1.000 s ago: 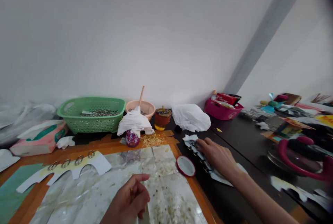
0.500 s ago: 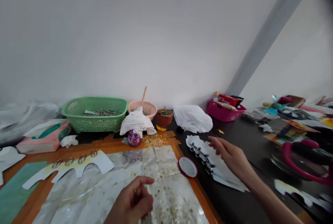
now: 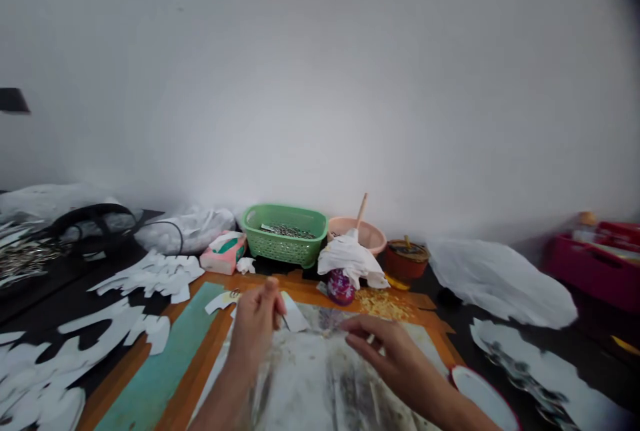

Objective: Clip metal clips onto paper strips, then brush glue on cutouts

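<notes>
The left hand [image 3: 256, 324] is curled tight, seemingly pinching the white cutout [image 3: 296, 316] at the sheet's [image 3: 320, 384] far edge to steady it. The right hand [image 3: 387, 351] lies flat on the sheet, fingers loosely apart. Beyond crowd a wrapped bottle [image 3: 345, 271], basket [image 3: 285, 237] and jar [image 3: 405, 263].

Glossy plastic sheet [image 3: 320, 377], paper cut-outs [image 3: 150, 274]

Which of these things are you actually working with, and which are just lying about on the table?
In hand: left hand, curled at the white paper cutout; right hand, open over the plastic sheet; orange board beneath.
Lying about: green basket, tissue box, pink bowl, brown pot, loose paper shapes, white bag, red tub.
</notes>
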A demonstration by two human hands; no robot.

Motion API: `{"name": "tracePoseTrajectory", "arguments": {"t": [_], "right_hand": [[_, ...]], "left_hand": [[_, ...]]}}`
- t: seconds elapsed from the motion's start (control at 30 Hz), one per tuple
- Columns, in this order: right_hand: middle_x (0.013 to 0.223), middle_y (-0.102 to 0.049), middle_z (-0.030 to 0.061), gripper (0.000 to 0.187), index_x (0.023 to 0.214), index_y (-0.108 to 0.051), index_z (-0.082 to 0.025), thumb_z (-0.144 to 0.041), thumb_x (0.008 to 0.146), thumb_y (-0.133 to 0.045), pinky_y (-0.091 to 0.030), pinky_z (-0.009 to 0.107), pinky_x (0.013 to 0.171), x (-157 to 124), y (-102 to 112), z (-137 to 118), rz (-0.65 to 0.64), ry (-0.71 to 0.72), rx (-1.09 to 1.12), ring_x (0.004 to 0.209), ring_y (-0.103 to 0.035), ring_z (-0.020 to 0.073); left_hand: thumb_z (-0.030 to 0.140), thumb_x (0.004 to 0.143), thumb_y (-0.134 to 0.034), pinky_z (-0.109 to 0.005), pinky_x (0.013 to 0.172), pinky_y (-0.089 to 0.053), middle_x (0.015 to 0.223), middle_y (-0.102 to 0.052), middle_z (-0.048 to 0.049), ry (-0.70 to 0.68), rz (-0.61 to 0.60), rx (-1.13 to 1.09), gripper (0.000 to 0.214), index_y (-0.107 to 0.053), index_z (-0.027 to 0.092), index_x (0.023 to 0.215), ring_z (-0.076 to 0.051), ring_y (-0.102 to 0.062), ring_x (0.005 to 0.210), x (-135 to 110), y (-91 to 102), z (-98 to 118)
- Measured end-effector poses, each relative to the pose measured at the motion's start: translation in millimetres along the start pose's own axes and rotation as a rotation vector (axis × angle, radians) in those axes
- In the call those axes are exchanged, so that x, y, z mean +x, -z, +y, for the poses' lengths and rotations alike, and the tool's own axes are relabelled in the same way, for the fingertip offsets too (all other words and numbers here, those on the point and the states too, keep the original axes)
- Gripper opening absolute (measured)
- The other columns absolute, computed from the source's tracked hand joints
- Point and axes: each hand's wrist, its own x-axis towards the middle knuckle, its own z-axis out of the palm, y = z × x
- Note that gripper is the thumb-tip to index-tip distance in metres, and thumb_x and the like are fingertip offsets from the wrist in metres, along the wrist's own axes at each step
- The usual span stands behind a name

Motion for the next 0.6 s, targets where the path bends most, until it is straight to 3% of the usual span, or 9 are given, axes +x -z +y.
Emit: {"name": "tracePoseTrajectory", "arguments": {"t": [0.03,0.1,0.17,0.27,0.43,0.5,0.6], "right_hand": [[0.087,-0.076,0.007,0.024,0.093,-0.076,-0.023,-0.038,0.091,-0.057,-0.05,0.032,0.071,13,-12,-1,-0.016,-0.013,0.002,0.078,-0.068,0.024],[0.088,-0.075,0.0073,0.023,0.1,-0.073,-0.02,-0.031,0.089,-0.056,-0.05,0.032,0.072,37,-32,0,-0.012,-0.021,-0.006,0.08,-0.068,0.0235],[0.084,-0.073,0.0064,0.023,0.103,-0.071,-0.018,-0.025,0.085,-0.059,-0.048,0.031,0.07,58,-48,4,-0.016,-0.027,-0.022,0.077,-0.067,0.0227],[0.08,-0.07,0.0055,0.024,0.101,-0.07,-0.016,-0.023,0.079,-0.062,-0.046,0.032,0.067,76,-66,11,-0.018,-0.046,-0.041,0.073,-0.065,0.0227],[0.076,-0.066,0.0022,0.025,0.097,-0.068,-0.018,-0.022,0.072,-0.064,-0.045,0.032,0.068,87,-84,14,-0.024,-0.052,0.022,0.072,-0.063,0.022],[0.072,-0.063,0.0001,0.023,0.093,-0.066,-0.02,-0.022,0.07,-0.063,-0.045,0.032,0.066,89,-87,13,-0.026,-0.048,0.076,0.069,-0.061,0.0211],[0.066,-0.057,-0.0022,0.02,0.086,-0.064,-0.022,-0.025,0.066,-0.064,-0.043,0.031,0.062,94,-91,10,-0.015,-0.056,0.176,0.065,-0.057,0.0196]], "left_hand": [[0.074,0.096,-0.015,-0.027,0.054,-0.041,0.054,-0.056,-0.0029,0.017,0.05,0.081,0.075,-0.057,0.021,0.065,-0.018,-0.056,0.053,12,13.4,-7],[0.057,0.099,-0.034,-0.031,0.073,-0.047,0.079,-0.07,-0.0078,0.024,0.117,0.205,0.053,-0.066,0.02,0.08,-0.025,-0.066,0.081,30,37.8,-22],[0.036,0.093,-0.052,-0.039,0.091,-0.044,0.103,-0.072,-0.0142,0.07,0.171,0.36,0.026,-0.068,0.016,0.099,-0.033,-0.061,0.108,38,55.0,-37],[0.017,0.085,-0.061,-0.053,0.098,-0.039,0.122,-0.065,-0.0259,0.167,0.193,0.546,0.041,-0.062,0.008,0.125,-0.044,-0.052,0.123,38,64.9,-54],[0.012,0.081,-0.072,-0.047,0.104,-0.039,0.12,-0.068,-0.023,0.196,0.116,0.656,0.069,-0.046,0.01,0.145,-0.038,-0.059,0.12,37,61.3,-68],[0.015,0.085,-0.072,-0.047,0.105,-0.042,0.123,-0.067,-0.0198,0.206,0.104,0.649,0.064,-0.047,0.01,0.144,-0.034,-0.06,0.121,38,61.0,-71],[0.028,0.095,-0.065,-0.05,0.101,-0.049,0.126,-0.065,-0.0113,0.218,0.093,0.59,0.04,-0.057,0.016,0.133,-0.027,-0.063,0.116,42,62.4,-78]]}}
